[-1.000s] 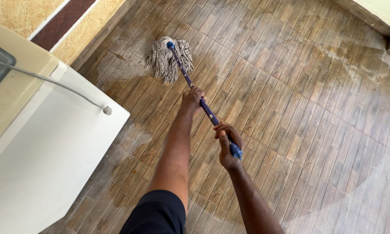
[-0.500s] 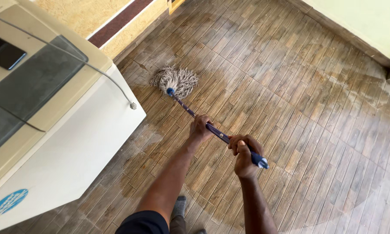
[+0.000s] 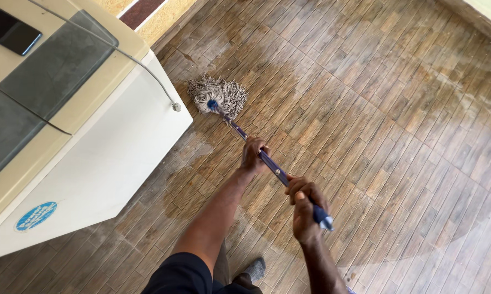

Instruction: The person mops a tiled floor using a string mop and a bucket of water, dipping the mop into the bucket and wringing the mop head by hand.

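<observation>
Wood-look plank floor (image 3: 398,136), brown, with a darker wet patch spreading across the middle and off to the right. String mop head (image 3: 218,96), grey-white, lies splayed flat on the floor at the near corner of a white washing machine (image 3: 104,163), just beside its front edge. Blue cap at the centre of the strands, where the purple-blue mop handle (image 3: 273,169) joins.

Handle runs on a slant from the mop head down toward the person. Left hand (image 3: 253,155) is closed around the handle partway along, fingers wrapped over the top. Right hand (image 3: 304,209) is clamped on the upper end, close to the blue tip that pokes out past the knuckles. Hands are set apart along the handle, left one nearer the mop head.

Machine top is cream with a grey lid panel; a dark phone (image 3: 8,30) lies flat on it at the far left. A thin grey cord (image 3: 142,62) crosses the lid and hangs over the corner, its end dangling near the mop strands. Round blue sticker (image 3: 35,215) on the white front panel.

Dark sleeve at the bottom edge, a grey-socked foot (image 3: 253,269) below the arms.
</observation>
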